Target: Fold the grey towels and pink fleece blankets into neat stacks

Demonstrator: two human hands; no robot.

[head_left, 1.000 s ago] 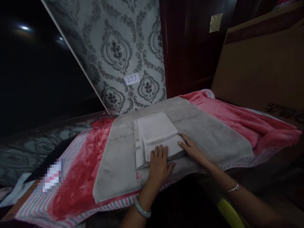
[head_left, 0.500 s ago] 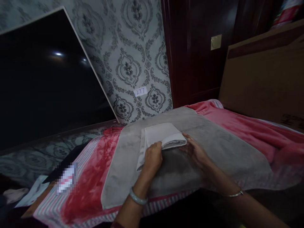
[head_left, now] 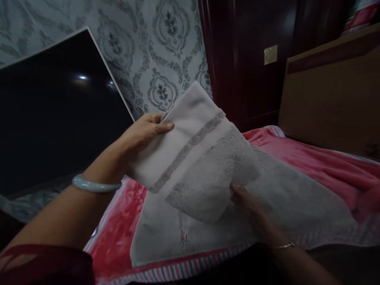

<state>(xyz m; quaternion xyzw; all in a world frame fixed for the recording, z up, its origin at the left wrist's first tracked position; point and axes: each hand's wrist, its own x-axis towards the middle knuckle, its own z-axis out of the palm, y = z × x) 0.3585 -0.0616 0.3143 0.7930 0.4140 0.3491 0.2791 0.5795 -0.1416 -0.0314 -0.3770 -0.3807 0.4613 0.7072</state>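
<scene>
My left hand (head_left: 145,132) grips the top left edge of a folded white towel (head_left: 192,154) with a grey woven stripe and holds it lifted and tilted above the surface. My right hand (head_left: 247,204) holds the towel's lower right part from beneath, thumb on its edge. Under them a larger grey towel (head_left: 285,198) lies spread flat, with a small red mark near its front edge. It rests on a pink and red blanket (head_left: 311,158) with a striped border.
A dark flat screen (head_left: 53,114) leans against the patterned wallpaper (head_left: 148,43) at the left. A dark red wooden door frame (head_left: 237,59) stands behind, and a brown cardboard box (head_left: 335,95) sits at the right on the blanket.
The folded white towel was lying on the grey towel under both hands; both hands have now picked it up and tilted it toward me. The view has tipped upward.
</scene>
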